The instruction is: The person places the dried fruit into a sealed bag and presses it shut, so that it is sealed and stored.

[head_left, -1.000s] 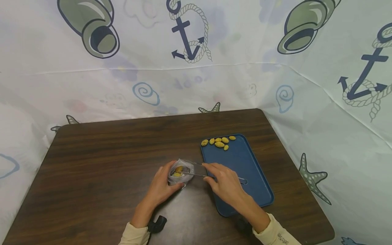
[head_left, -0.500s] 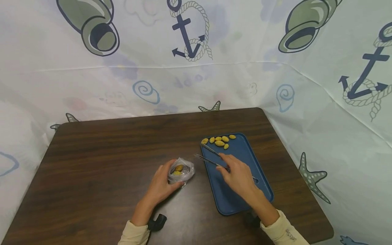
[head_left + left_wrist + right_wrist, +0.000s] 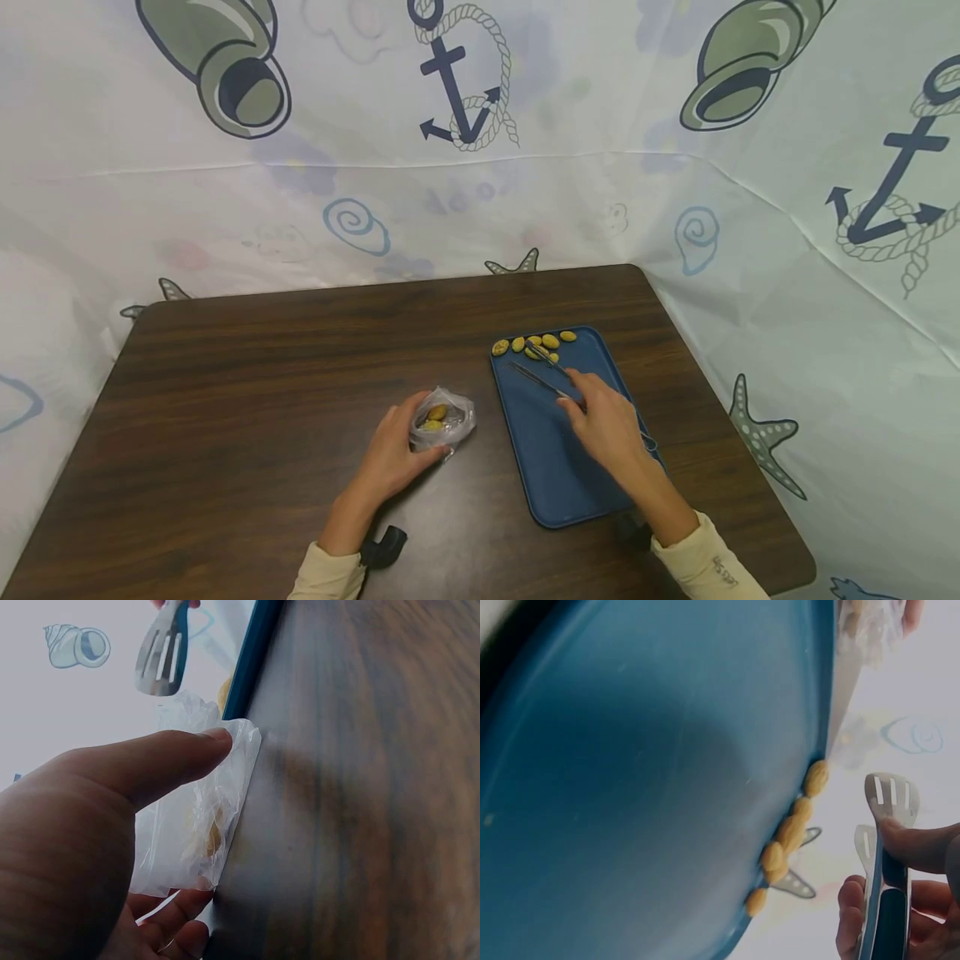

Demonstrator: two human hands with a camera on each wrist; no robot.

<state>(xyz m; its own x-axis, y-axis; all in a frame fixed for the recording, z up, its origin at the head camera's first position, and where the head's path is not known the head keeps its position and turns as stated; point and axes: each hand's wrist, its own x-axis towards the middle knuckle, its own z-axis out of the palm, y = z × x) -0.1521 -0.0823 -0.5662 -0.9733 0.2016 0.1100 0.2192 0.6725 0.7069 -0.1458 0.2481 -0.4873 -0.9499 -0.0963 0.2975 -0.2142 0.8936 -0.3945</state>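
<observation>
My left hand (image 3: 393,450) holds a clear plastic bag (image 3: 463,423) upright on the table, thumb on one side and fingers on the other. Inside the bag's mouth lie a few yellow oval pieces (image 3: 437,412). With my right hand (image 3: 611,425) I grip metal tongs (image 3: 891,900) with slotted ends, above the blue tray (image 3: 562,467). The tong arms stand apart with nothing between them. Their tips are near several yellow oval, nut-like pieces (image 3: 551,342) lined up along the tray's far edge; one tip partly covers a piece in the head view.
The tray lies on the right part of a dark wooden table (image 3: 262,417). Behind the table hangs a white sheet (image 3: 600,100) printed with anchors and shells. A black strap (image 3: 384,547) is at my left wrist.
My right hand has drawn the tongs from the bag's mouth and moved right over the tray, the tips now at the yellow pieces. The left hand and bag stay put.
</observation>
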